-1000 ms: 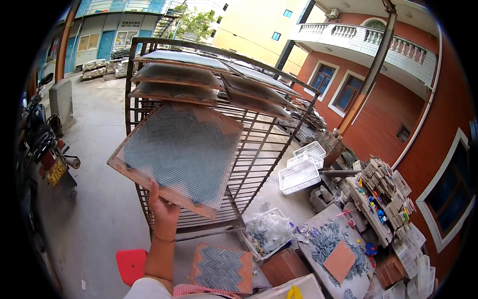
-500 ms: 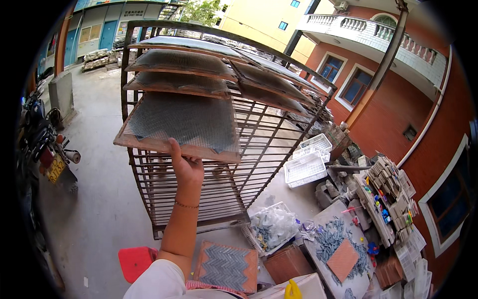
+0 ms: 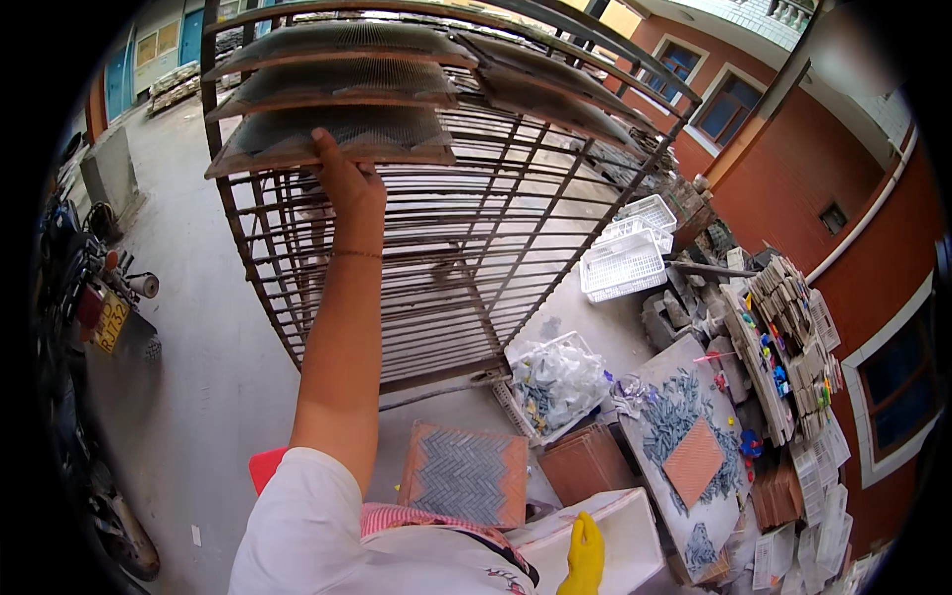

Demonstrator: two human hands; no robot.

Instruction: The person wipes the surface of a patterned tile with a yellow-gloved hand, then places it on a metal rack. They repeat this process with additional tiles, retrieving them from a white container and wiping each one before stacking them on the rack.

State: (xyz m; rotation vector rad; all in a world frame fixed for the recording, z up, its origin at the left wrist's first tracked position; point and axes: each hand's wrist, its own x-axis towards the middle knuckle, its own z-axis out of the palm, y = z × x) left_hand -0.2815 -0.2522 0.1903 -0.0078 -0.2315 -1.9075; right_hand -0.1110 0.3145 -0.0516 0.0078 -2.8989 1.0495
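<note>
My bare left hand (image 3: 349, 183) grips the front edge of a mesh-covered tile tray (image 3: 288, 139), thumb on top and fingers beneath. The tray has a reddish-brown rim and dark zigzag tiles under the mesh. It lies in a tall metal rack (image 3: 496, 223), below similar trays. My right hand (image 3: 585, 555), in a yellow glove, is low in the view with fingers drawn together and nothing visible in them. Beside it is a white box (image 3: 605, 531). Closer to my body, a reddish tray (image 3: 514, 476) holds grey tiles in a herringbone pattern.
Loose grey tiles (image 3: 684, 392) and an orange grooved board (image 3: 692, 464) lie on a worktable at right. White plastic baskets (image 3: 625, 263) and a crate of plastic bags (image 3: 560, 387) stand beyond the rack's right side. Motorcycles (image 3: 104, 297) line the left; a red stool (image 3: 266, 466) is partly hidden.
My left arm has reached farther forward, and the held tray has slid deeper into the rack beneath the others. The view has tilted down, and more of my yellow-gloved right hand shows.
</note>
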